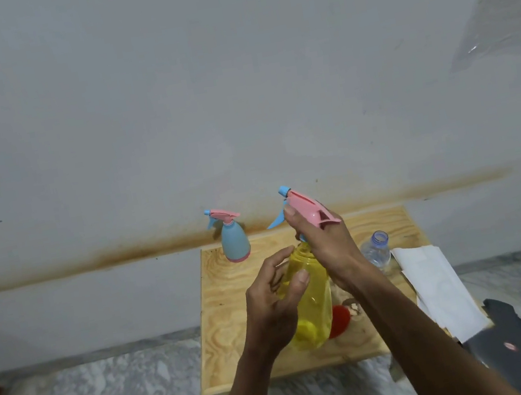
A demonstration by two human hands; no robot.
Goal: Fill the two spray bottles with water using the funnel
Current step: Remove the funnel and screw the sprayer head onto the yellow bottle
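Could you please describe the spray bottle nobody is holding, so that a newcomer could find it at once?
Look at the wooden board on the marble floor by the stained wall. At its far left corner the blue spray bottle stands upright. Unlike the yellow bottle, it is opaque, untouched, and has its pink spray head on.

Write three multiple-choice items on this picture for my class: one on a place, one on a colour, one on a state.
1. Where does the blue spray bottle stand?
A. the board's far left corner
B. the floor
C. the white papers

2. What colour is the bottle that the left hand holds?
A. green
B. yellow
C. black

3. How is the clear water bottle?
A. capped
B. lying down
C. uncapped

Answers: 1 A, it stands near the wall on the wooden board; 2 B, see-through yellow; 3 C, its mouth is open.
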